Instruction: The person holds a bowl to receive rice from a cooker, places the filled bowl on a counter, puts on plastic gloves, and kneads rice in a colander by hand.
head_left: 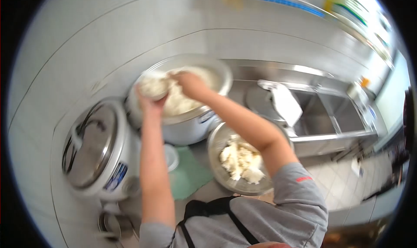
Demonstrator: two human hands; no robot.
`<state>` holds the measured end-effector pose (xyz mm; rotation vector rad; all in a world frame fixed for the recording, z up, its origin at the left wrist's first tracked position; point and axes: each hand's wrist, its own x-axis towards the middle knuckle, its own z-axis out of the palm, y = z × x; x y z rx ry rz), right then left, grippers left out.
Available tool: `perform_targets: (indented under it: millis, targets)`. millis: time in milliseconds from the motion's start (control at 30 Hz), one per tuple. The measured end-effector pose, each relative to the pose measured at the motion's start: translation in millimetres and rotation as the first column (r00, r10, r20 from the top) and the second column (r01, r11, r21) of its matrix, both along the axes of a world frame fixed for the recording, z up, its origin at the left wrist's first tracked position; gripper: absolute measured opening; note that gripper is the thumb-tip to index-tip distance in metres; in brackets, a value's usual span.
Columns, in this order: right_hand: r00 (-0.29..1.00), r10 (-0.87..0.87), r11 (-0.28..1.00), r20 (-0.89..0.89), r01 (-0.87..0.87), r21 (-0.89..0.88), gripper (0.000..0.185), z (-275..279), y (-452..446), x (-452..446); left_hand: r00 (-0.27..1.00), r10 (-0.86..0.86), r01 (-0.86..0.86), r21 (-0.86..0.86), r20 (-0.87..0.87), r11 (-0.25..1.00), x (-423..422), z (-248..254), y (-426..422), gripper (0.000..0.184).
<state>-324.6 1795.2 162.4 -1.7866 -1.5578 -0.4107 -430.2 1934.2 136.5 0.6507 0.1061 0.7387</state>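
Observation:
Over the left part of a large open rice cooker (186, 133), my left hand (152, 102) holds a round bowl (153, 87) heaped with white rice. My right hand (187, 83) is closed beside the bowl, above the rice (178, 98) in the cooker. What its fingers grip is blurred and too small to make out. A metal bowl (213, 154) with clumps of white rice (241, 159) stands below my right forearm.
A closed rice cooker (93, 148) with a cord on its lid stands at the left. Near my left forearm are a clear round container (171, 157) and a green mat (189, 174). A round lid (260, 101), a white cloth (286, 104) and a double sink (315, 113) are at the right.

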Motion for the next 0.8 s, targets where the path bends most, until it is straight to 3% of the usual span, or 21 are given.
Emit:
perform_targets:
  millis: [67,100,133,167,200,267,300,400,467,533,633,700,767,800]
  targets:
    - [0.981,-0.045,0.999,-0.189,0.048,0.010,0.052,15,-14,-6,0.994,0.089,-0.089,0.010,-0.061,0.996,-7,9,-16,0.071]
    - [0.953,-0.026,0.986,-0.301,0.074,0.151,0.045,8,-10,-3,0.992,0.119,-0.120,-0.005,-0.040,0.993,-11,14,-23,0.071]
    - [0.918,-0.130,0.982,-0.374,0.171,0.078,0.044,6,-13,-6,0.987,0.161,-0.161,-0.024,-0.021,0.987,-12,18,-30,0.070]
    - [0.837,-0.171,0.985,-0.520,0.145,-0.090,0.045,3,-12,-13,0.977,0.214,-0.214,-0.003,-0.002,0.977,-10,18,-38,0.071]
    - [0.654,-0.012,0.999,-0.757,0.045,0.023,0.046,-10,-10,-29,0.962,0.273,-0.274,0.016,0.023,0.962,-10,19,-44,0.072]
    - [0.615,0.103,0.989,-0.782,-0.145,0.016,0.050,-3,-31,-66,0.941,0.329,-0.333,0.052,0.073,0.941,-12,20,-58,0.073]
    - [0.940,0.047,0.978,-0.338,0.025,0.205,0.055,-40,0,-63,0.941,0.324,-0.332,0.069,0.101,0.941,-13,21,-66,0.074]
    - [0.896,0.029,0.985,-0.444,0.049,0.164,0.059,13,-48,-113,0.956,0.273,-0.287,0.153,0.110,0.946,-30,31,-107,0.076]
    - [0.951,-0.001,0.996,-0.309,0.028,0.083,0.060,18,-55,-118,0.954,0.252,-0.289,0.285,0.160,0.914,-47,28,-117,0.075]
    - [0.984,0.036,0.995,-0.175,-0.052,-0.090,0.057,36,-68,-104,0.938,0.252,-0.281,0.093,0.239,0.955,-66,33,-123,0.074]
    - [0.988,0.027,0.998,-0.152,-0.036,-0.059,0.043,52,-86,-102,0.935,0.301,-0.312,0.036,0.186,0.949,-104,26,-123,0.073]
    - [0.906,0.276,0.946,-0.320,-0.316,-0.078,0.043,49,-86,-104,0.961,0.235,-0.242,0.027,0.145,0.970,-136,16,-124,0.074]
    - [0.934,0.354,0.924,-0.033,-0.356,-0.139,0.044,50,-91,-125,0.974,0.184,-0.186,0.004,0.130,0.983,-170,5,-124,0.076]
    - [0.883,0.468,0.874,-0.045,-0.469,-0.126,0.043,50,-92,-131,0.977,0.175,-0.173,-0.033,0.122,0.984,-188,-1,-126,0.078]
